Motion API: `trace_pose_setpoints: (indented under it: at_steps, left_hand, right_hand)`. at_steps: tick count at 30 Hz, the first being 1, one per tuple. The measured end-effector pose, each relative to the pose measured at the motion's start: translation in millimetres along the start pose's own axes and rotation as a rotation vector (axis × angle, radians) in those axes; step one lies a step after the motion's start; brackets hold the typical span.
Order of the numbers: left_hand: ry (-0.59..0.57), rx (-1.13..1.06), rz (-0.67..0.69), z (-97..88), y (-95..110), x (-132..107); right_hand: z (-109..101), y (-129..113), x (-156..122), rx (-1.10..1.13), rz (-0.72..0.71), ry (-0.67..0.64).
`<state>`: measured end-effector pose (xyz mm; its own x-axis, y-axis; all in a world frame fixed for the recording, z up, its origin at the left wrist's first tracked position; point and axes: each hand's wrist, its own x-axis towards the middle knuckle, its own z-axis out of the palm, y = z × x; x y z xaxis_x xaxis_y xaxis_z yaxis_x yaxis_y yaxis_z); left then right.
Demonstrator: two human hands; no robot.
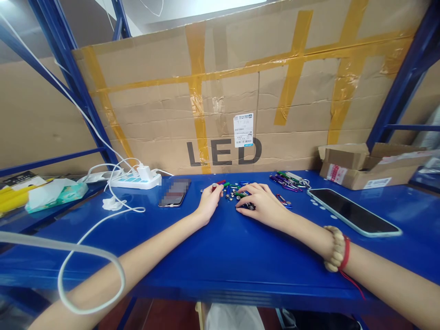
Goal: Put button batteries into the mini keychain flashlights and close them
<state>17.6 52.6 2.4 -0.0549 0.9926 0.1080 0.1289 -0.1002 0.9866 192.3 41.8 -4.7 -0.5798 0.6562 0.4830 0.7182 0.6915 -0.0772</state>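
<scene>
On the blue tabletop (220, 256), my left hand (208, 205) is closed around a small red metallic tube (214, 186), whose end sticks up from the fist. A pile of small shiny metal tubes and round parts (232, 190) in blue, green, red and silver lies between my two hands. My right hand (263, 203) reaches over the pile's right side, palm down, fingers curled and fingertips drawn close to the thumb. Small dark, shiny pieces (250, 206) show beneath its fingers. What its fingertips pinch is too small to make out.
Behind the pile, to the right, lies a group of purple and green tubes (287, 180). Phones lie at right (354, 211) and left (174, 192). An open carton (367, 172), a power strip (137, 179) and a looping white cable (118, 270) surround the area. Large cardboard (154, 119) stands behind.
</scene>
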Motion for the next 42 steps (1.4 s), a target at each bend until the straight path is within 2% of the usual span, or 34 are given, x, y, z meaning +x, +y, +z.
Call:
trace_pose_setpoints:
  at_steps: [17,24,27,30,37,39,42]
  left_hand:
    - [-0.010,0.049,0.059,-0.2,-3.4,1.7]
    - [-0.056,0.091,0.180,0.3,-2.4,-0.1]
    - [-0.066,0.154,0.288,0.7,-2.2,-1.2]
    - [-0.103,0.229,0.368,1.8,-3.7,-1.8]
    - [-0.216,0.281,0.426,3.4,-9.0,-1.6]
    - [-0.244,0.310,0.443,3.1,-10.7,-1.0]
    - [-0.302,0.383,0.484,2.8,-12.4,-0.7]
  right_hand:
    - [-3.3,-2.5,0.0,0.135,0.055,-0.009]
    - [-3.0,-2.5,-0.1,0.120,0.033,-0.027]
    - [-3.8,-3.3,0.0,0.130,-0.010,0.040]
    - [-4.8,-4.1,0.6,0.151,-0.057,0.173]
    - [-8.3,-9.3,1.6,0.155,-0.103,0.456]
    - [-8.7,-10.8,1.5,0.171,-0.142,0.487]
    - [-7.7,-11.4,0.6,0.210,-0.209,0.462]
